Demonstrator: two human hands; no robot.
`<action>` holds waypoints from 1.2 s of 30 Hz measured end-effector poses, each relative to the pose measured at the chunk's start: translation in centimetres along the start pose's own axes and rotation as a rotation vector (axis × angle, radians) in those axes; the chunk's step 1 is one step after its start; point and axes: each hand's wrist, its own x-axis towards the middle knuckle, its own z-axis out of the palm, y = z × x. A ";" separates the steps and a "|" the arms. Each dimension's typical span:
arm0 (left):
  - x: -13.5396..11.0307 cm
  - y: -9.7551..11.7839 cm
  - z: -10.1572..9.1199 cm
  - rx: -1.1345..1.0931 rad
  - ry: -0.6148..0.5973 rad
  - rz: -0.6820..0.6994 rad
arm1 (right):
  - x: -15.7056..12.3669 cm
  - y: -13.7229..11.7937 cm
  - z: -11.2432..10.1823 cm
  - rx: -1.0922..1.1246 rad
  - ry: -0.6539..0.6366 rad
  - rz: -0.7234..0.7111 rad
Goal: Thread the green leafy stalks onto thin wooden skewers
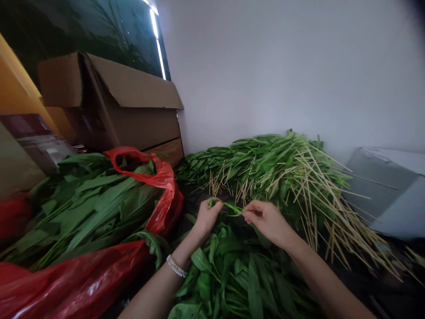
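Note:
My left hand [210, 213] is closed, thumb against fingers, on one end of a green leaf [233, 208] that spans the gap between my hands. The fingers of my right hand [265, 220] pinch its other end, where a thin stick seems to meet it; that detail is too small to be sure of. Under my hands lies a heap of loose broad green leaves [232, 270]. Just beyond them, a large pile of leaves threaded on thin sticks [265, 164] rests along the wall, with the pale stick ends [327, 199] pointing toward the right and front.
At the left, a red plastic bag [162, 195] gapes around many long green leaves [96, 204]. Behind it stands an open cardboard box [139, 119]. A white wall [282, 66] closes off the back. A grey-white box [388, 190] sits at the right.

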 end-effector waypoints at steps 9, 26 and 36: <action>2.7 -0.7 -3.1 0.038 0.290 0.028 | -1.3 -0.9 -1.7 -0.262 0.081 -0.043; -0.9 2.3 -1.7 0.489 -0.211 0.537 | -0.9 0.3 -2.6 -0.124 0.102 -0.047; -0.7 1.4 -1.5 0.793 -0.333 0.732 | -1.2 -0.1 -2.0 -0.003 0.040 -0.055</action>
